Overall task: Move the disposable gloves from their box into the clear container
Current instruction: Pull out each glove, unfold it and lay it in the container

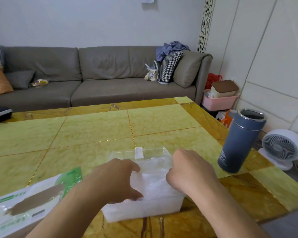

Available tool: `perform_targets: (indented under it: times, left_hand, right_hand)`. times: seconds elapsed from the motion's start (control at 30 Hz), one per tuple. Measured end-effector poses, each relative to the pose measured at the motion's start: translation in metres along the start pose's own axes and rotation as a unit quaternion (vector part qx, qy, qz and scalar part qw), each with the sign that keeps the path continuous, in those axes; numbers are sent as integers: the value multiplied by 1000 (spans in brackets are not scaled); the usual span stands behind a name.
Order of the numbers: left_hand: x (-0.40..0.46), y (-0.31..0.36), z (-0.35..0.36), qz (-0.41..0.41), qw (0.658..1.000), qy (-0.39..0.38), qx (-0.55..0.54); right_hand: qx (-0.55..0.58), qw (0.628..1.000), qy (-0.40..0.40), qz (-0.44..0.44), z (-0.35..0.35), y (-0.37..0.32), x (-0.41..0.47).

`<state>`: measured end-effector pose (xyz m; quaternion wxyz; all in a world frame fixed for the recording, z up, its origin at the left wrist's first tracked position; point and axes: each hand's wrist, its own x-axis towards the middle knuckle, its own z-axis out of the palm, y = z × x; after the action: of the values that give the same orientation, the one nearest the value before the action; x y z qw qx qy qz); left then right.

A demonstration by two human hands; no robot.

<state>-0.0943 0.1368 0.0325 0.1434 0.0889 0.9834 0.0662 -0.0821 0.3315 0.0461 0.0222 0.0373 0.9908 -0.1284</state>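
1. Both forearms come in from the bottom edge, and the left hand (pixel 117 179) sits on the wad of thin plastic gloves (pixel 153 176), thumb and fingers curled round its near-left side, so that grip is holding gloves.
2. Right hand (pixel 187 170) is at the right edge of the clear container (pixel 155 151). Fingers curl down out of sight, so I can't tell if it's pinching gloves or the wall.
3. Gloves look mostly inside the container, heaped above the rim at the near side.
4. Their green-and-white box (pixel 29 201) lies flat on the counter (pixel 93 131), just left of the left arm, torn open and looking about empty.
5. What could go wrong: that springy film may puff back up or slide over the near wall once the pressure's off.
6. Also the blue flask (pixel 241 141) stands open near the right elbow, so a careless swing could tip it.
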Motion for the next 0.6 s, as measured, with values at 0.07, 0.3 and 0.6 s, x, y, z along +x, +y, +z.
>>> perform_targets:
  times: [0.07, 0.3, 0.6]
  left_hand:
    - [-2, 4, 0, 1, 999, 22, 35]
    - [2, 14, 13, 23, 998, 35, 47]
    - [2, 13, 15, 30, 1000, 8, 3]
  right_hand:
    - [-9, 1000, -1, 4, -5, -1, -1]
    - [-36, 998, 33, -36, -6, -7, -6]
    - [-43, 979, -98, -173, 14, -28, -13]
